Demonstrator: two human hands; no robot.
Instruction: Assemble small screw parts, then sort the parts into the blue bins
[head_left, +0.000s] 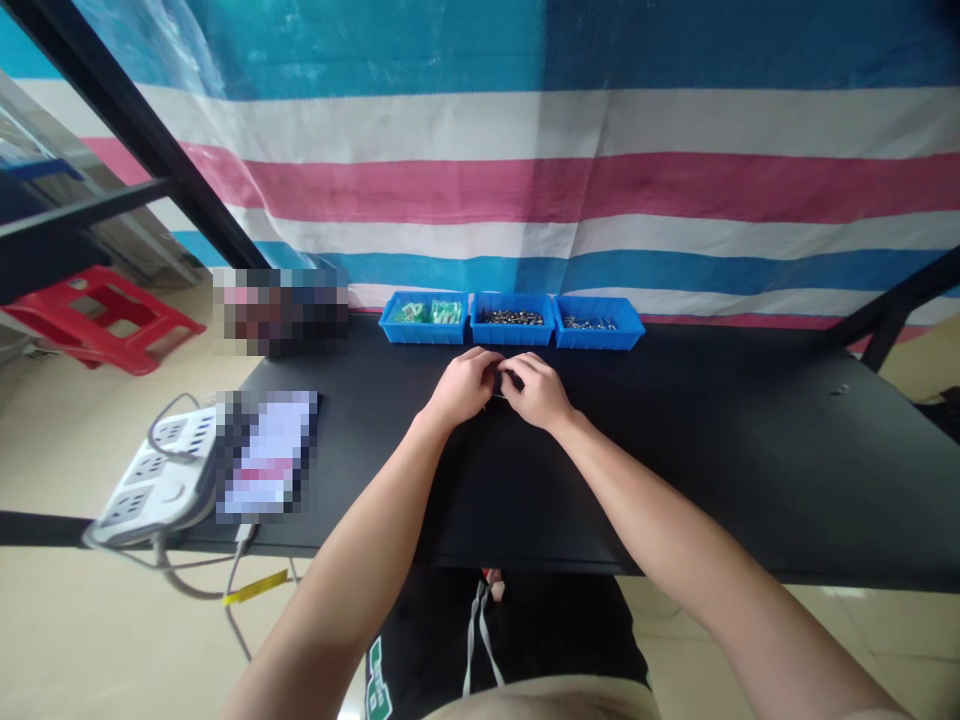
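Small thin piece between both hands, center frame, just below middle blue bin.
Small thin piece (501, 396) sits at the fingers, between left hand (463, 385) and right hand (536, 388), over black tabletop (517, 480); long axis looks roughly sideways, blurry. Neither hand clearly nearer. Fingers of both curled inward, tips nearly meeting; can't tell which hand grips it, or how firmly. Middle blue bin (512, 337) straight above the hands in frame, left blue bin (424, 338) upper left of them, right blue bin (598, 341) upper right.
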